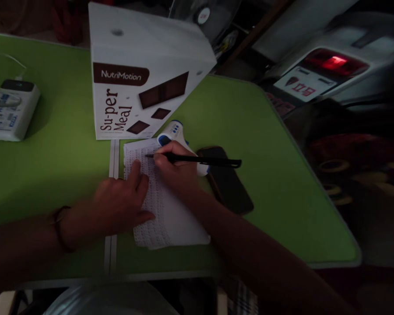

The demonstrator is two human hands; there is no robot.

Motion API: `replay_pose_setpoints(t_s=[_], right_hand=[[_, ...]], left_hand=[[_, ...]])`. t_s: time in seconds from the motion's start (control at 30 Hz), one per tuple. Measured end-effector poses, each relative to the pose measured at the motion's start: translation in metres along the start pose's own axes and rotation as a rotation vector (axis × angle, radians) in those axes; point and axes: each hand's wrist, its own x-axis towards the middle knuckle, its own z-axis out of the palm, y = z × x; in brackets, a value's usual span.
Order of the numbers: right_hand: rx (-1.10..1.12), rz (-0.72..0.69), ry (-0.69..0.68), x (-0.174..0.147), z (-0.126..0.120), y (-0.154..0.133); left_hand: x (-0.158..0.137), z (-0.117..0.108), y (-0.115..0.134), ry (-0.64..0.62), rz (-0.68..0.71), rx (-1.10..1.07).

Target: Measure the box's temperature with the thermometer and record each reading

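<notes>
My right hand (177, 173) grips a black pen (205, 160), its tip at the upper part of a notepad (184, 223) covered on the left with rows of handwriting. My left hand (123, 203) rests on the left side of the page, index finger stretched toward the pen tip and thumb apart. A dark band circles the left wrist. Just behind the right hand lies a white and blue infrared thermometer (172, 131), partly hidden by the fingers. To the right of that hand is a dark smartphone (228, 179), lying flat.
A large white NutriMotion box (118, 105) stands behind the notepad on the green folding table (269, 192). At the left is a white power bank or adapter (11, 111) with cables. A rice-cooker-like appliance (321, 74) with a red light stands beyond the right edge.
</notes>
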Motion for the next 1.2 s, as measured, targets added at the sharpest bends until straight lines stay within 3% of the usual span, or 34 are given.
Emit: replay_pose_setpoints(t_s=[0.3, 0.5, 0.77, 1.2], right_hand=[[0.051, -0.007, 0.035, 0.0001, 0.0015, -0.0006], [0.077, -0.009, -0.004, 0.001, 0.0012, -0.0027], [0.064, -0.013, -0.026, 0.0007, 0.001, -0.0044], [0.035, -0.038, -0.091, 0.0014, -0.001, -0.0033]], left_hand=[[-0.0009, 0.0003, 0.0008, 0.008, 0.023, 0.014], [0.0001, -0.001, 0.0031, -0.029, 0.042, 0.038], [0.0002, 0.005, 0.0027, 0.044, 0.037, 0.017], [0.0007, 0.0027, 0.002, -0.005, 0.042, 0.025]])
